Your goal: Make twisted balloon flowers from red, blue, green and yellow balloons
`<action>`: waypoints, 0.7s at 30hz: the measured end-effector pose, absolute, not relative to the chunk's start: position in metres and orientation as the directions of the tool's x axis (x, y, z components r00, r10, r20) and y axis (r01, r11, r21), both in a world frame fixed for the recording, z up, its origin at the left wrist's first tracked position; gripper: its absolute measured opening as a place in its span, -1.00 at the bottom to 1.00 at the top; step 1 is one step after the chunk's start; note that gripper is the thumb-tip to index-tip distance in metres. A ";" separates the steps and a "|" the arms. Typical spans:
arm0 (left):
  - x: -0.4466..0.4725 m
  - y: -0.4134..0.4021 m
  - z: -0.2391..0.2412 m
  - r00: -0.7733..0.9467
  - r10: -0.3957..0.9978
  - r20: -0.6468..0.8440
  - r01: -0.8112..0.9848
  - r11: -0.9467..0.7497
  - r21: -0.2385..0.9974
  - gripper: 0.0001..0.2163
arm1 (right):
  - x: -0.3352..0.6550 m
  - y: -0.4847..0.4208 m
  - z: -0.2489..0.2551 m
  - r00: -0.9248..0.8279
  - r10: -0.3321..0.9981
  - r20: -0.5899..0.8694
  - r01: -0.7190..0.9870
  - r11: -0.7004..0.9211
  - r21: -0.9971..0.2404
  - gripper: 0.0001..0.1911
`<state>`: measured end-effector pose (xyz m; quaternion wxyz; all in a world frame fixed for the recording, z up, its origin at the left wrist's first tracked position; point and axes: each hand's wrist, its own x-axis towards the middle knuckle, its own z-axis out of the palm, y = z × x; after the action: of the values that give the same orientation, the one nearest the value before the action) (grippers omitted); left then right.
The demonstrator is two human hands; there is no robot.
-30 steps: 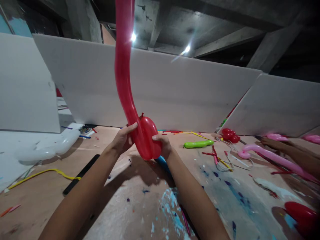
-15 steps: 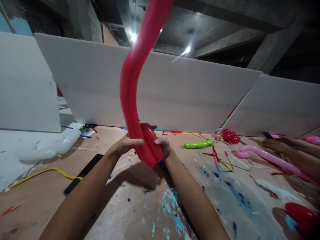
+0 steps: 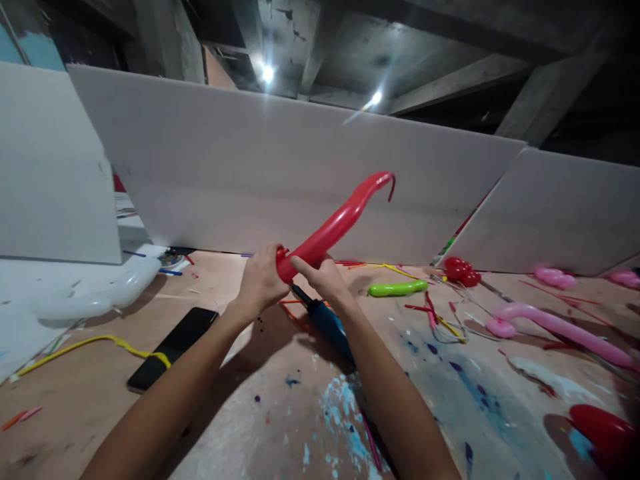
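A long red balloon (image 3: 336, 228) slants up to the right from my hands, its thin uninflated tip hanging down at the far end. My left hand (image 3: 263, 277) is closed around its near end, where a small red bit shows above the fingers. Just to the right, my right hand (image 3: 323, 277) grips the balloon with the thumb lying across it. Below the hands, a blue balloon pump (image 3: 327, 327) with a black nozzle lies on the table, partly hidden by my right forearm.
Left of my arm are a black phone (image 3: 175, 347) and a yellow uninflated balloon (image 3: 95, 340). To the right lie a green balloon (image 3: 397, 289), red balloons (image 3: 461, 272) and a pink balloon (image 3: 565, 327). White boards (image 3: 225, 167) stand along the back.
The red balloon has swung from upright to slanting right, and its folded near part is now within my hands. Another person's hands at the right have left the view.
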<state>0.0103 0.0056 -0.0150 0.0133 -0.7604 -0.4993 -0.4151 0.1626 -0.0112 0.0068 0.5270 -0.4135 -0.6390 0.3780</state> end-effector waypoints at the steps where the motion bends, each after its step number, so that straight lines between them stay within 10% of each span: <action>1: 0.012 0.003 -0.015 0.174 0.739 0.651 0.813 -0.481 0.328 -0.54 | 0.160 -0.010 0.005 -0.061 0.930 0.362 0.127 0.367 -0.922 -0.69; 5: 0.015 -0.004 -0.011 0.226 0.762 0.607 0.850 -0.459 0.259 -0.57 | 0.154 -0.003 -0.003 0.014 0.939 0.344 0.110 0.341 -0.934 -0.75; 12: 0.007 -0.008 -0.001 0.451 0.838 0.306 0.513 -0.525 0.680 -0.70 | 0.161 -0.017 0.011 -0.154 0.936 0.317 0.155 0.340 -0.928 -0.85; 21: -0.011 -0.001 -0.001 0.884 0.457 -0.101 0.119 -0.011 0.993 -0.76 | 0.173 -0.035 0.018 -0.372 0.896 0.242 0.006 0.263 -0.965 -0.73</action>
<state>-0.0108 -0.0013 -0.0005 -0.6724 -0.6998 -0.2059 -0.1258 0.1731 -0.0346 0.0185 0.4438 -0.3420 -0.6592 0.5016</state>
